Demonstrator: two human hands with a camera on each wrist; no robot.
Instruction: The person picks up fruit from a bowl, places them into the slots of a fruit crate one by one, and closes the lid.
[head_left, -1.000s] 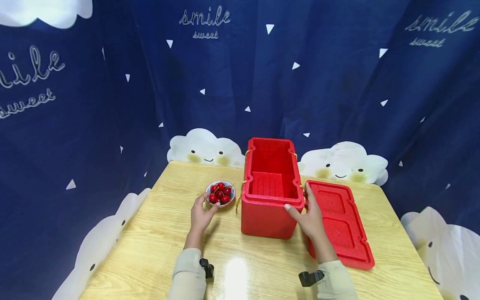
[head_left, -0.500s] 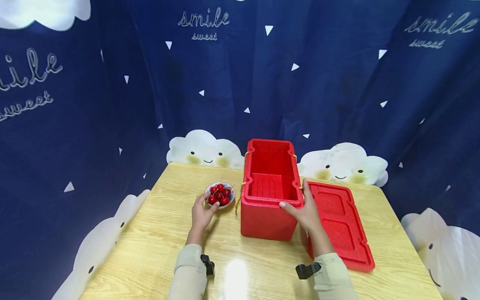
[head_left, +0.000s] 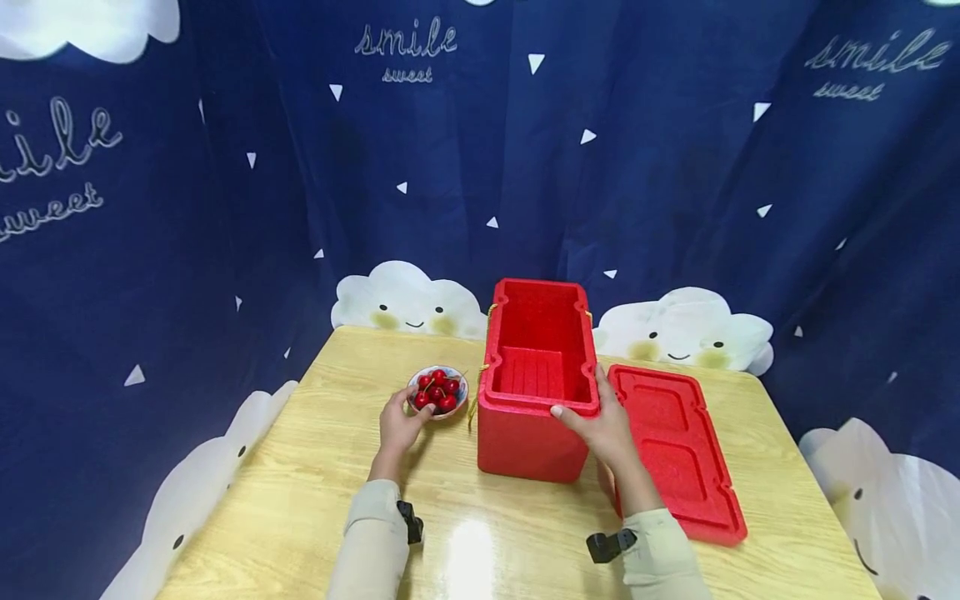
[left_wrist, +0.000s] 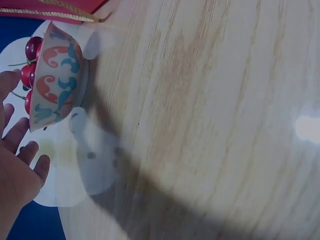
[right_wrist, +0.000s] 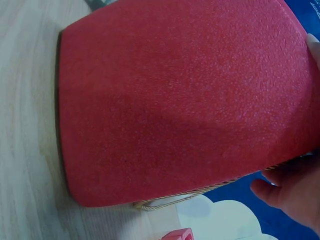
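Box point(head_left: 536, 392) nudged slightly left versus a second ago; right hand point(head_left: 600, 429) shifted with it, thumb now further along the near rim. Bowl point(head_left: 438, 392) and left hand point(head_left: 397, 423) also sit a touch left and nearer in view. Box stands open and upright mid-table point(head_left: 315, 475), just right of the bowl, long axis running away from the person, open top facing up, near short wall facing the camera. Right hand grips the box's near right corner: thumb on the near rim, fingers over the right rim. Left hand just in front of the bowl, fingers spread and relaxed by its near side, holding nothing; wrist view shows fingers point(left_wrist: 20, 132) close to the bowl's wall, contact unclear. Cherries point(head_left: 437, 390) piled in the bowl. Lid point(head_left: 675, 450) flat on the table, touching or just right of the box, inner side up, parallel to it.
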